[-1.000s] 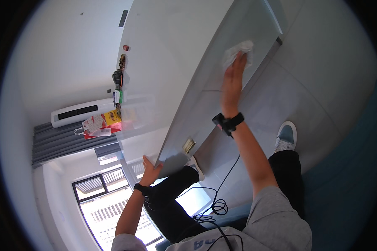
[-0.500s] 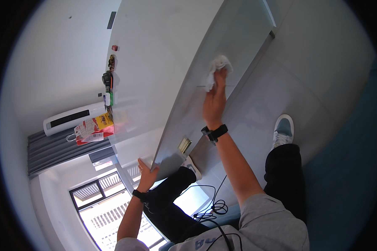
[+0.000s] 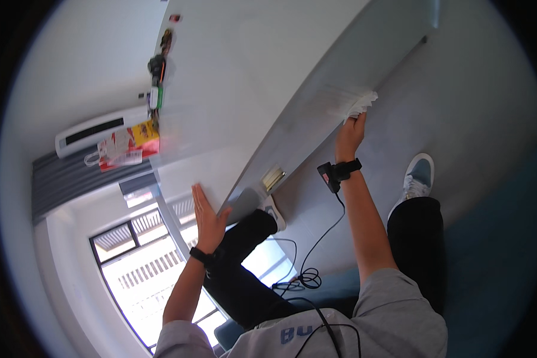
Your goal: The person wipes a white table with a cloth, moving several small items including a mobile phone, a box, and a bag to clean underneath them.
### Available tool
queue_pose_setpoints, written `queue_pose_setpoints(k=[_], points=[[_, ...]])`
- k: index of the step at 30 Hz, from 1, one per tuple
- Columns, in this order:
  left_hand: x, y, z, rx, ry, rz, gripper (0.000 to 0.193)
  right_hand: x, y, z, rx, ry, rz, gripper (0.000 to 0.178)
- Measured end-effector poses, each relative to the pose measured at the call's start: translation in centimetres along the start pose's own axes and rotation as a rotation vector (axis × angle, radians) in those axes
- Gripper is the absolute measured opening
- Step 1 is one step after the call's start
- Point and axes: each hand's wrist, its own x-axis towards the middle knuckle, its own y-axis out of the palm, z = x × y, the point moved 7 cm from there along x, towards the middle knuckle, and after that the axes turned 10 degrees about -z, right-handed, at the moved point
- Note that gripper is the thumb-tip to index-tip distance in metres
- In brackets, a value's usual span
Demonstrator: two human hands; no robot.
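A crumpled white cloth (image 3: 361, 105) is gripped in my right hand (image 3: 349, 138), low on the glossy grey front (image 3: 316, 113) of a long white-topped cabinet, by its bottom edge. Fingers extended, my left hand (image 3: 207, 219) rests at the near end of the cabinet's white top (image 3: 238, 83). A black strap circles each wrist; the right one carries a small black box (image 3: 328, 177) with a cable.
Along the top's left side are a paper bag (image 3: 118, 146), a yellow package (image 3: 144, 132) and several small items. A pale rectangular fitting (image 3: 273, 178) sits low on the front. Black cable (image 3: 307, 277) loops near my legs. My shoe (image 3: 420, 170) stands on the grey floor.
My right hand and the cloth have moved down and right across the front to its lower edge. My left hand stays at the cabinet end, its fingers straighter. The view has shifted.
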Motion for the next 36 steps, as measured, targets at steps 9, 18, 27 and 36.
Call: queue_pose_setpoints(k=[9, 18, 27, 36], points=[[0.6, 0.4, 0.4, -0.013, -0.069, -0.093, 0.096, -7.6, 1.4, 0.1, -0.219, -0.166, 0.106, 0.029], [0.3, 1.5, 1.0, -0.069, -0.199, -0.110, 0.095, -18.9, 1.7, 1.0, -0.319, -0.392, 0.260, 0.027], [-0.8, 2.5, 1.9, 0.017, -0.269, -0.092, 0.091, -20.8, -3.1, 8.5, -0.124, 0.070, 0.841, 0.040], [-11.8, -7.8, -2.9, -0.546, 0.256, -0.494, 0.058, -30.8, -10.9, 15.4, -0.624, -0.398, 1.064, 0.048]])
